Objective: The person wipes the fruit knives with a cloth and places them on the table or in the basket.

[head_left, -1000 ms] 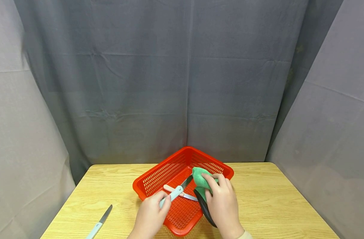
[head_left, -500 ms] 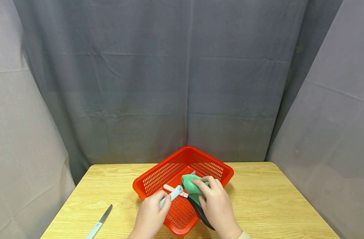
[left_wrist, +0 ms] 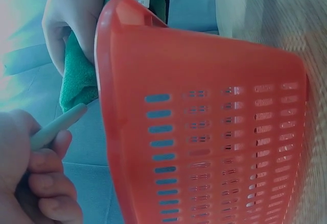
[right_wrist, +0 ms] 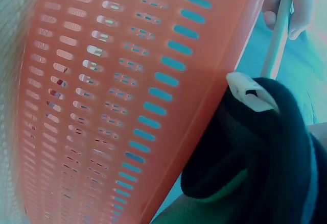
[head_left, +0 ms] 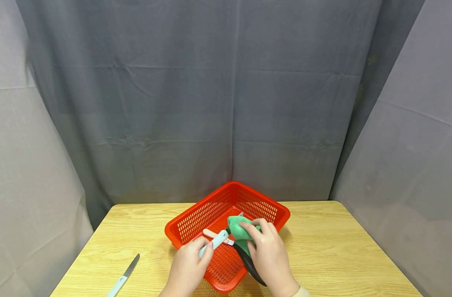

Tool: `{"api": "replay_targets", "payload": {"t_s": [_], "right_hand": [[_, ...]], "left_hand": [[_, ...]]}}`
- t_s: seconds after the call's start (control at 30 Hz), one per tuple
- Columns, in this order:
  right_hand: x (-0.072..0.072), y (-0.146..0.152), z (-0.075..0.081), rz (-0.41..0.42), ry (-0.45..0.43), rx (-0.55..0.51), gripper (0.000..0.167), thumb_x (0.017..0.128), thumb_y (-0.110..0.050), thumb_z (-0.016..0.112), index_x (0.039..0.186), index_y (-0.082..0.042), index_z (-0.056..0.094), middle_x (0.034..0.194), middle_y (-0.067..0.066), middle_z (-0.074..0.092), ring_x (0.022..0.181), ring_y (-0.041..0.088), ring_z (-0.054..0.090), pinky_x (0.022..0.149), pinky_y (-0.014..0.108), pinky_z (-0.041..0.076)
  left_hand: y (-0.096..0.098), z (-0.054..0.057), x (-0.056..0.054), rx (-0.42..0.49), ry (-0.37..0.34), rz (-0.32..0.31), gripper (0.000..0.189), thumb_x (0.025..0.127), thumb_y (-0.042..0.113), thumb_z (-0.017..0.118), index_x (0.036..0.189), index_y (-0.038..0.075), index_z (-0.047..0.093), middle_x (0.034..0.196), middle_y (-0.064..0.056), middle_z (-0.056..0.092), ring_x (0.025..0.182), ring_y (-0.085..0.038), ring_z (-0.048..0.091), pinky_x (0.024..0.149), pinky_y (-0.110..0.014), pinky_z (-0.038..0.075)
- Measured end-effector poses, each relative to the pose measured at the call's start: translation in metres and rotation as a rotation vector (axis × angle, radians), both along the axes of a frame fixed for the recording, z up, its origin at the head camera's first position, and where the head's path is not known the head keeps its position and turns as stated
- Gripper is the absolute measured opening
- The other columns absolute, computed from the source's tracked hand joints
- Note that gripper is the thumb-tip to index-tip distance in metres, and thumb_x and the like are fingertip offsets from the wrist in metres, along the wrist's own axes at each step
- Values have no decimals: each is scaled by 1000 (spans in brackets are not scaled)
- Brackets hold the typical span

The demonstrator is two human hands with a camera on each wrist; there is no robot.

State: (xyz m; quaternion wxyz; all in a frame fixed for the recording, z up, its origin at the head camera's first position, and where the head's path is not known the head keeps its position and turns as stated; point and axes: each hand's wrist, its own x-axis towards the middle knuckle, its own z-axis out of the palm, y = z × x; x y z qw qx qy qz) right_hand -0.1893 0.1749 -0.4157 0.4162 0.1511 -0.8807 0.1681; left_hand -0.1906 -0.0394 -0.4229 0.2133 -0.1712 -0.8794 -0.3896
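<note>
Over the red basket (head_left: 224, 268), my left hand (head_left: 187, 264) grips a table knife by its pale blue handle (head_left: 217, 241), thumb along it. My right hand (head_left: 268, 253) pinches a green and black cloth (head_left: 238, 227) folded around that knife's blade, right by the handle. Beyond the cloth a short metal tip (head_left: 241, 214) shows; most of the blade is hidden. In the left wrist view the cloth's green side (left_wrist: 79, 78) is close to the handle's end (left_wrist: 71, 116). Its black part, with a white tag (right_wrist: 251, 92), hangs near the basket rim in the right wrist view.
A knife with a pink handle (head_left: 210, 234) lies in the basket, its blade partly covered by the cloth. Another blue-handled knife (head_left: 125, 275) rests at the left of the wooden table (head_left: 333, 255). Grey curtains (head_left: 166, 103) stand behind and at both sides.
My right hand has slid the cloth down the blade toward the handle, then a touch back to the right. The left hand has kept the knife nearly still.
</note>
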Motion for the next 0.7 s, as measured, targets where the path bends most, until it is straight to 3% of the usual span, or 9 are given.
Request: {"api": "replay_targets", "payload": {"t_s": [0.33,0.7], "right_hand": [[-2,2,-1,-62,-9,-46,55,66,6,89,113,-20,77,102,7,64,85,25,59,73,38,57],[-2,5,0,-121,-32,-98,53,66,6,90,112,-18,77,100,11,65,82,28,59,69,42,55]], "left_hand": [[1,-2,-1,10,75,-4,18,91,14,73,77,20,64,60,17,39,53,2,33,50,-17,30],[1,-2,1,3,78,-8,20,90,14,73,75,22,63,60,18,37,54,2,33,50,-16,29]]}}
